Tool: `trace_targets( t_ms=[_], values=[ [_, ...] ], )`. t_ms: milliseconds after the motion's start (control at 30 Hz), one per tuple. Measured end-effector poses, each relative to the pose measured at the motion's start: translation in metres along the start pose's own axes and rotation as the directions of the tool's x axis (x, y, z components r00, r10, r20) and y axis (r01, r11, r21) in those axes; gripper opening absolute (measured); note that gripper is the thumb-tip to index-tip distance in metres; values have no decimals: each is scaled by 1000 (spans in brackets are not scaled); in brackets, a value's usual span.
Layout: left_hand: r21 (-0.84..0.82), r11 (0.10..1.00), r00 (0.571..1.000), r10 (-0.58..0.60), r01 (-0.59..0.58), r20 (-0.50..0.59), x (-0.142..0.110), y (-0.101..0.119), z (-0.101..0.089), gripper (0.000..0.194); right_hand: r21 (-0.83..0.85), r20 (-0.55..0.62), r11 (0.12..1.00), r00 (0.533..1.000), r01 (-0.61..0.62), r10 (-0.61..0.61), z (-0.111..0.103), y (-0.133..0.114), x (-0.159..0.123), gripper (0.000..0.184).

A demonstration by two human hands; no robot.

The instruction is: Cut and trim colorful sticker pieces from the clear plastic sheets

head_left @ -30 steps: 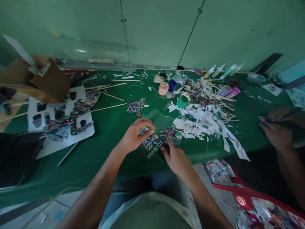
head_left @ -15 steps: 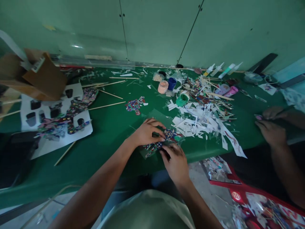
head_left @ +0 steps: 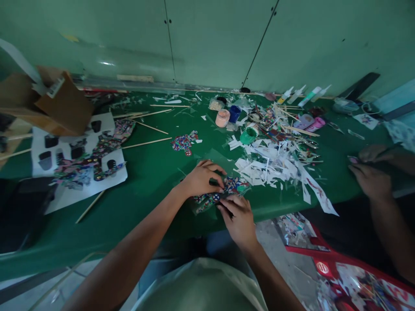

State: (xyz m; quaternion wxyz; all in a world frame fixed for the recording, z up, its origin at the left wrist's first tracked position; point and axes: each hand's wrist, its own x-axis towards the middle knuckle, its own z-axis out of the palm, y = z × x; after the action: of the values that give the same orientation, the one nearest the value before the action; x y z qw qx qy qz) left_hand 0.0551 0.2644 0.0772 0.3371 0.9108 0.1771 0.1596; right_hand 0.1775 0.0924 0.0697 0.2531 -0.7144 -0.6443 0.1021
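Near the front edge of the table, my left hand (head_left: 204,179) rests over a multicoloured patterned cut-out (head_left: 233,185), its thumb and fingertips closed together at the piece. From the near side, my right hand (head_left: 239,216) pinches at the same cut-out, with fingers bent and the tips close to the left thumb. Part of the cut-out lies on what looks like clear film and shows on both sides of my hands. The exact spot under the fingertips is hidden. Beyond my left hand, a smaller patterned cut-out (head_left: 184,141) lies flat on the green tabletop (head_left: 145,172).
White paper scraps (head_left: 275,166) heap to the right, below open paint jars (head_left: 249,134) and several glue tubes (head_left: 313,96). At left are thin sticks (head_left: 147,142), printed sheets (head_left: 71,194) and a cardboard box (head_left: 61,103). Another person's hands (head_left: 372,177) work at far right.
Both hands stay at the patterned cut-out with only tiny finger shifts. The whole view has slid very slightly to the right.
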Motion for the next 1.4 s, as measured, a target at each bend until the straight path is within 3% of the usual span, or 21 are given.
trace_targets(
  t_ms=[333,633,1000,1200,1400],
  values=[
    [19,1000,1000,-12,13,-17,1,-2,4,8,19,6,999,1000,26,-26,-1,-5,0,17],
    [-28,999,1000,-27,27,-12,1,-2,1,15,99,-75,991,993,95,-88,5,1,-4,16],
    [-60,998,996,-4,-1,-88,-1,0,2,14,82,-81,997,997,-7,14,8,-10,-2,16],
    [-91,995,997,-39,32,-69,1,-1,0,20,100,-129,988,986,116,-103,11,-3,-6,18],
    [-61,997,998,-38,35,-46,1,0,0,20,115,-89,980,984,164,-154,8,-7,-6,17]
  ],
)
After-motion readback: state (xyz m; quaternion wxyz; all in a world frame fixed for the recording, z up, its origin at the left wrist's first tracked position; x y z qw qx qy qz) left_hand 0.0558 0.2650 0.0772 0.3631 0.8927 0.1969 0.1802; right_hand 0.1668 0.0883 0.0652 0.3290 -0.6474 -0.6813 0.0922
